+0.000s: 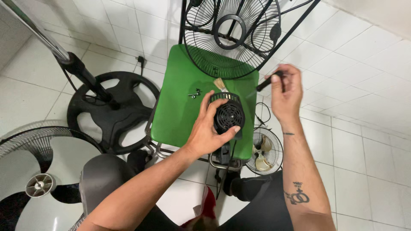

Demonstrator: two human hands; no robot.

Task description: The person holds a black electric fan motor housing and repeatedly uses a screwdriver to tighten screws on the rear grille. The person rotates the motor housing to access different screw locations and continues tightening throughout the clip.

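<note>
My left hand (210, 128) grips a black round fan motor housing (227, 114) with a vented back, held over the near right part of a green stool seat (180, 107). My right hand (286, 92) is raised to the right of the stool and is closed on a thin black tool handle (269, 81) that points left toward the seat. A small paintbrush (220, 84) with pale bristles lies on the seat just beyond the motor. A few small screws (195, 93) lie on the seat to the left of the brush.
A black wire fan grille (231, 38) leans at the stool's far edge. A round black fan base (113, 111) with a metal pole (51, 42) stands on the white tiled floor at left. Another grille with blades (38, 179) lies at bottom left; a small fan (265, 152) sits under the stool's right side.
</note>
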